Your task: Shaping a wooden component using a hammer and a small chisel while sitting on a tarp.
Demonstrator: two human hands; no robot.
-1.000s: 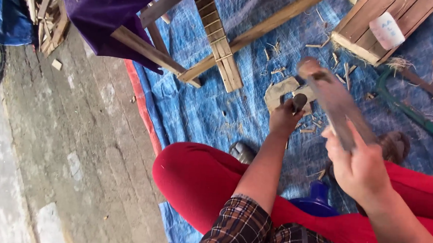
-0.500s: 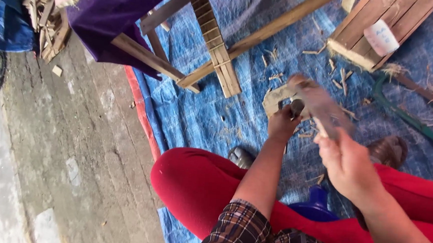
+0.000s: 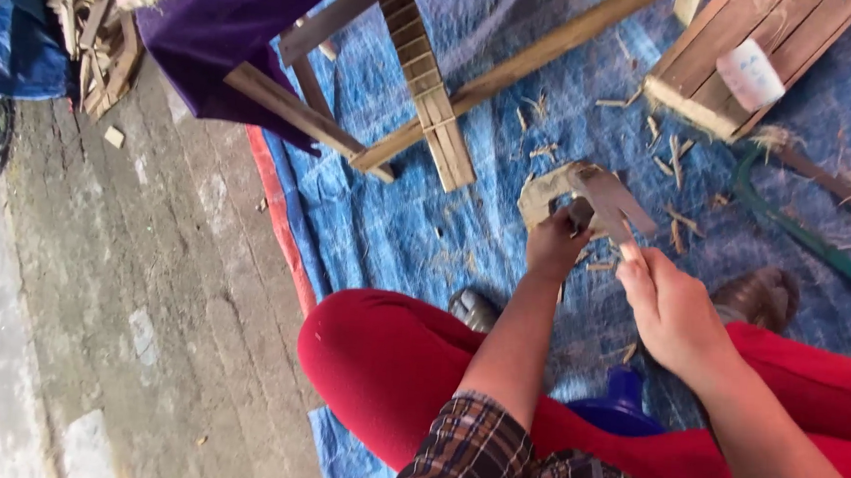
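Scrap wood [image 3: 89,22] is being left piled far to the left of the wooden block [image 3: 547,189] on the blue tarp [image 3: 397,227]. A small piece, hard to make out, is being pinched against that block by the left hand [image 3: 555,245]. Just right of it, the broad blade [image 3: 617,203], raised higher a second ago, is being brought down by the clenched right hand [image 3: 675,313], so another cut is being made
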